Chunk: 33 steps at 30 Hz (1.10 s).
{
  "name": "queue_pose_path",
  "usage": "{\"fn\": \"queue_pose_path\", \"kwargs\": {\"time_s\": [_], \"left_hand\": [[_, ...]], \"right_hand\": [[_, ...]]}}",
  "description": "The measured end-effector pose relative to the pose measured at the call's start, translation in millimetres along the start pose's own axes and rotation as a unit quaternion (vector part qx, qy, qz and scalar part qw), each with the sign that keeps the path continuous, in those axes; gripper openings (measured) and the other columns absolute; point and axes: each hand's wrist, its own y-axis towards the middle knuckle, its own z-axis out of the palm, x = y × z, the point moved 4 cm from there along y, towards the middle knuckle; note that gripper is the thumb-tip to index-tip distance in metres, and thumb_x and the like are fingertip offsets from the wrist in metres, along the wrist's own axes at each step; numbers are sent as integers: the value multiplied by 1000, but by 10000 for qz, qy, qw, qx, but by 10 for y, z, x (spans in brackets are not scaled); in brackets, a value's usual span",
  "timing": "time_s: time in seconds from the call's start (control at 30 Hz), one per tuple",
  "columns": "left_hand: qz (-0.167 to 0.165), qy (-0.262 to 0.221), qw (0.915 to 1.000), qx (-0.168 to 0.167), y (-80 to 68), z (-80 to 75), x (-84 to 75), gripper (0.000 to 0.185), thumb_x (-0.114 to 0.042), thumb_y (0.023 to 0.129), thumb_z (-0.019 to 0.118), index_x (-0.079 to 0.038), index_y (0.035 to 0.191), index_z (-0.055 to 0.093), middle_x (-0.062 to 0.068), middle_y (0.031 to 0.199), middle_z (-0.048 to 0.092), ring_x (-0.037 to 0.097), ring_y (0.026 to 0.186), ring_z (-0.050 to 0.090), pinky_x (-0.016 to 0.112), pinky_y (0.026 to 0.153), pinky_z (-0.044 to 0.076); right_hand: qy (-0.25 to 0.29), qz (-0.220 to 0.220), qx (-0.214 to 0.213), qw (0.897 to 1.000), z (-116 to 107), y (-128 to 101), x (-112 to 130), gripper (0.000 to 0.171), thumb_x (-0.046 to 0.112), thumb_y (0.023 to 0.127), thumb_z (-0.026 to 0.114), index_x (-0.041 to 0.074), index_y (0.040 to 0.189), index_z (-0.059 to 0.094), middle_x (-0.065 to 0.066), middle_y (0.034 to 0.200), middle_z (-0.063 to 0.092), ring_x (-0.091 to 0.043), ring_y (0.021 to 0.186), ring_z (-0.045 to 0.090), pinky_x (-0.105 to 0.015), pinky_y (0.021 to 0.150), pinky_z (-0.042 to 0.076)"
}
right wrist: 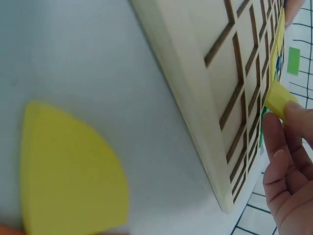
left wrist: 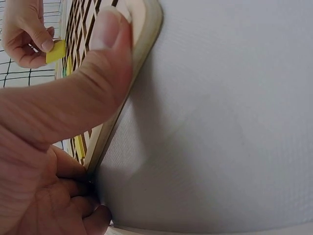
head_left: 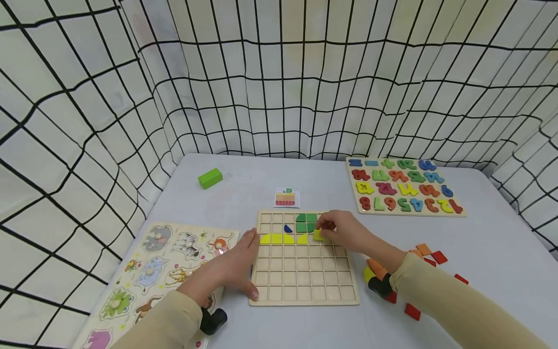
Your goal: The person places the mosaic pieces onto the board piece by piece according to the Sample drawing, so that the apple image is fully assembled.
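My right hand point(head_left: 344, 230) pinches a yellow square tile point(right wrist: 279, 99) between thumb and fingertips, over the right part of a wooden grid board point(head_left: 305, 278). In the left wrist view the same tile is tilted, just off the grid. My left hand point(head_left: 235, 264) rests along the board's left edge, its thumb touching the lower part and its fingers farther up. Several yellow pieces point(head_left: 276, 239) sit in one row of the grid. Green pieces point(head_left: 306, 223) fill cells at the top, and a small blue piece point(head_left: 288, 228) lies left of them.
A small pattern card point(head_left: 286, 198) lies behind the board. Loose red tiles point(head_left: 412, 311), orange tiles point(head_left: 423, 249) and yellow pieces point(right wrist: 73, 171) lie to the right. An animal puzzle point(head_left: 152, 271), a number puzzle point(head_left: 405, 186) and a green block point(head_left: 210, 178) surround the work. Black netting encloses the table.
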Motion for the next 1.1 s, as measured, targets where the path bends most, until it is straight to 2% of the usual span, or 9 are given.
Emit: {"fn": "queue_pose_path", "kwargs": {"time_s": [0.27,0.57,0.93,1.1], "left_hand": [[56,43,10000,-11,-8,-28,-29,135,-33,64,98,13,158,13,28,170,3,41,159,4,52,128,20],[48,60,10000,-23,-1,-36,-44,135,-33,63,99,13,158,14,28,170,5,42,159,6,52,128,21],[23,18,10000,-29,-5,-31,-36,135,-32,63,99,13,158,14,29,169,5,42,159,6,52,128,21],[3,-13,10000,-10,-12,-24,-32,135,-31,63,99,13,158,14,28,170,5,42,159,5,52,128,21]], "right_hand": [[288,85,99,9995,70,61,7,4,7,93,73,10,96,72,1,86,66,-14,80,55,-25,73,50],[32,396,-7,9992,144,88,13,5,10,92,75,10,96,79,2,87,68,-14,79,55,-25,72,50],[-87,350,-83,9993,179,98,32,5,10,91,77,11,94,81,2,88,71,-12,78,56,-24,72,51],[-61,391,-31,9992,179,91,40,7,9,90,78,10,97,79,2,90,71,-13,81,58,-27,77,55]]}}
